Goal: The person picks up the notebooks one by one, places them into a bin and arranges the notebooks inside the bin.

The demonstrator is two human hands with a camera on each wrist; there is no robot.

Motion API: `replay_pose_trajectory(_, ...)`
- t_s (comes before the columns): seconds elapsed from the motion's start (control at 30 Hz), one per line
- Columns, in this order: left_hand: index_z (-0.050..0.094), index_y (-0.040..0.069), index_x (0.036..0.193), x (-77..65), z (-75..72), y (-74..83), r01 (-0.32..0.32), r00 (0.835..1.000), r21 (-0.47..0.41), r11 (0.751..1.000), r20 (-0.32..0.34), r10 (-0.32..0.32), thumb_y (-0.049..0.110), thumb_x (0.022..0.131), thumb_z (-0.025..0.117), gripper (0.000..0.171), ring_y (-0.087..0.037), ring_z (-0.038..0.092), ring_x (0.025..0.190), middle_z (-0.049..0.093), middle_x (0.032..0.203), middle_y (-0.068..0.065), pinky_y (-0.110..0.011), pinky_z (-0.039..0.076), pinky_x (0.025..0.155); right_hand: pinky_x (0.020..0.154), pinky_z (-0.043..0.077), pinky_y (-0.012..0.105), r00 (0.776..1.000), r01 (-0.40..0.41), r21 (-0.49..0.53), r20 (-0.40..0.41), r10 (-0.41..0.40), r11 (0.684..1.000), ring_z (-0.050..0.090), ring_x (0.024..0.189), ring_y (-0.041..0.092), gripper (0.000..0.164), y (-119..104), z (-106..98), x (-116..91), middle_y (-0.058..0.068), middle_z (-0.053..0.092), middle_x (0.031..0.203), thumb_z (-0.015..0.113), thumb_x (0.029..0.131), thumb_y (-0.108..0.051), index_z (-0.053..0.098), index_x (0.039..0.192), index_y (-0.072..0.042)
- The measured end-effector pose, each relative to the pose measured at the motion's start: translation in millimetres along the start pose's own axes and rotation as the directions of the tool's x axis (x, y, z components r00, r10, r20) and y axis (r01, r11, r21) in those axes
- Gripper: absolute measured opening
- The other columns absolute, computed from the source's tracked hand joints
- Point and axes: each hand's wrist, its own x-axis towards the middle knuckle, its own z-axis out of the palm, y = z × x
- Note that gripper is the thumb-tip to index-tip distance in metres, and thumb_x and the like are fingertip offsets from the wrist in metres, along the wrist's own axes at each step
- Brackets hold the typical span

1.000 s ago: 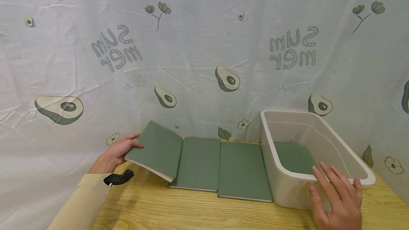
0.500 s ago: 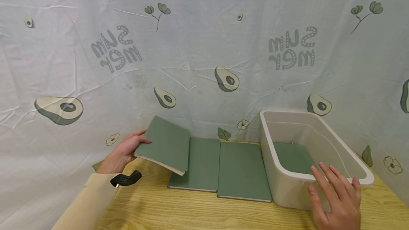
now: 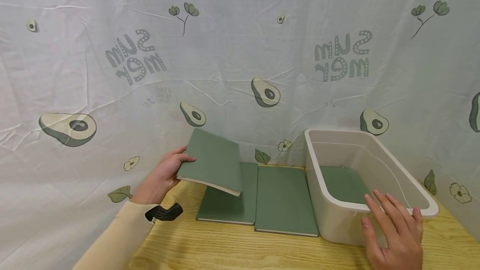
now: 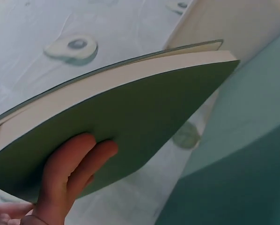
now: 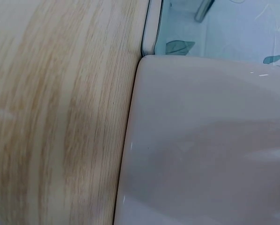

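My left hand (image 3: 165, 176) grips a green hardcover book (image 3: 215, 159) by its left edge, thumb on the upper cover and fingers beneath. The book is raised and tilted, overlapping a second green book (image 3: 247, 205) that lies flat. In the left wrist view, curled fingers (image 4: 67, 176) press the underside of the held book (image 4: 116, 117), with the cream page edges showing. A third green book (image 3: 286, 199) lies flat beside a beige plastic bin (image 3: 341, 222). At the bin's near rim is my right hand (image 3: 397, 236), fingers extended. Inside the bin lies another green book (image 3: 343, 184).
A wood-grain table (image 3: 210, 245) carries the books and the bin. Behind it hangs a pale curtain (image 3: 232, 53) with avocado prints. In the right wrist view, the bin wall (image 5: 210, 140) stands on the table, with a book's edge (image 5: 151, 28) beyond it.
My left hand has moved rightward and up with the held book, which now covers more of the second book. The right hand and the bin have stayed in place.
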Motion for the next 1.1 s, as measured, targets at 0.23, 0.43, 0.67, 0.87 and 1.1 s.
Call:
replay_pose_trajectory(0.23, 0.008, 0.009, 0.172, -0.9, 28.3, 4.7, -0.027, 0.999, -0.071, 0.997, 0.016, 0.028, 0.005, 0.107, 0.048, 0.076, -0.007, 0.071, 0.106, 0.023, 0.173, -0.027, -0.023, 0.063, 0.084, 0.127, 0.024, 0.056, 1.0, -0.007, -0.01, 0.016, 0.008, 1.0, 0.058, 0.142, 0.013, 0.05, 2, -1, -2, 0.013, 0.075, 0.134, 0.063, 0.105, -0.047, 0.08, 0.12, -0.003)
replay_pose_trajectory(0.43, 0.016, 0.01, 0.172, -1.1, 52.8, 8.4, -0.034, 0.999, -0.124, 0.992, 0.021, 0.037, 0.003, 0.107, 0.047, 0.072, -0.014, 0.07, 0.115, 0.03, 0.17, -0.026, -0.024, 0.063, 0.087, 0.127, 0.024, 0.058, 1.0, -0.015, -0.016, 0.027, 0.016, 1.0, 0.058, 0.143, 0.012, 0.051, 3, -1, -2, 0.012, 0.074, 0.135, 0.062, 0.105, -0.048, 0.08, 0.121, -0.003)
replay_pose_trajectory(0.67, 0.016, 0.011, 0.172, -2.3, 81.8, 15.7, -0.041, 0.998, -0.188, 0.981, 0.038, 0.049, 0.002, 0.106, 0.048, 0.074, -0.021, 0.064, 0.127, 0.031, 0.171, -0.021, -0.022, 0.062, 0.087, 0.127, 0.024, 0.057, 1.0, -0.009, -0.013, 0.027, 0.009, 1.0, 0.058, 0.143, 0.012, 0.051, 4, -2, -3, 0.012, 0.075, 0.135, 0.062, 0.105, -0.048, 0.08, 0.121, -0.003)
replay_pose_trajectory(0.87, 0.014, 0.011, 0.172, -1.8, 105.4, 21.2, -0.054, 0.997, -0.24, 0.969, 0.043, 0.066, -0.001, 0.104, 0.047, 0.076, -0.035, 0.043, 0.151, 0.029, 0.172, -0.02, -0.028, 0.059, 0.099, 0.127, 0.024, 0.058, 0.999, -0.011, -0.016, 0.033, 0.011, 1.0, 0.057, 0.143, 0.012, 0.051, 4, -2, -2, 0.012, 0.074, 0.136, 0.062, 0.105, -0.048, 0.08, 0.121, -0.004)
replay_pose_trajectory(1.1, 0.016, 0.01, 0.172, 2.8, 133.2, 22.0, -0.062, 0.997, -0.321, 0.945, 0.021, 0.073, -0.004, 0.102, 0.05, 0.079, -0.041, 0.037, 0.156, 0.029, 0.172, -0.021, -0.057, 0.035, 0.125, 0.127, 0.024, 0.056, 1.0, -0.004, -0.015, 0.02, 0.004, 1.0, 0.058, 0.143, 0.013, 0.051, 4, -3, -2, 0.012, 0.075, 0.135, 0.062, 0.105, -0.048, 0.08, 0.121, -0.003)
